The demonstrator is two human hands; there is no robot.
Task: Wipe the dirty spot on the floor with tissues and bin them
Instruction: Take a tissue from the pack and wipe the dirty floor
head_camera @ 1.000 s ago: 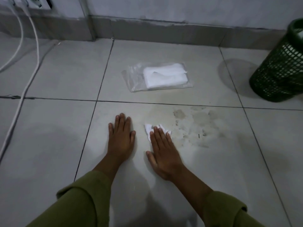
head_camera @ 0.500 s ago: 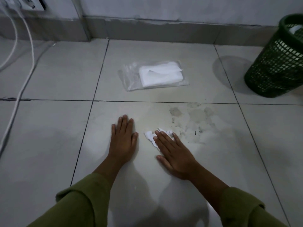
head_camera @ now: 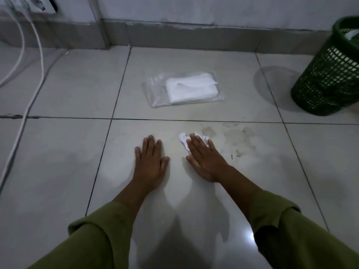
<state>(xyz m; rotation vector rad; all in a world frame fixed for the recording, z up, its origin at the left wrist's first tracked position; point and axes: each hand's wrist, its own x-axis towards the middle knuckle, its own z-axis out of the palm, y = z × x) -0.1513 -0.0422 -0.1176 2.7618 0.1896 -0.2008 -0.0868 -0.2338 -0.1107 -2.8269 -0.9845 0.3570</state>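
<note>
My right hand (head_camera: 206, 158) lies flat on the floor, fingers pressing a crumpled white tissue (head_camera: 183, 139) against the tile at the left edge of the dirty spot (head_camera: 235, 140), a patch of grey-brown smudges and specks. My left hand (head_camera: 150, 162) rests flat on the tile beside it, fingers together, holding nothing. A clear plastic pack of white tissues (head_camera: 186, 89) lies on the tile beyond the spot. A dark green mesh bin (head_camera: 330, 74) stands at the far right, with something white inside it.
White cables (head_camera: 29, 78) run down from a wall socket (head_camera: 41, 5) and across the floor at the left. A grey skirting board (head_camera: 194, 35) lines the wall ahead. Dark grout lines cross the pale tiles.
My right hand with the tissue has slid to the right and forward, up to the left edge of the dirty spot. My left hand has stayed flat in place.
</note>
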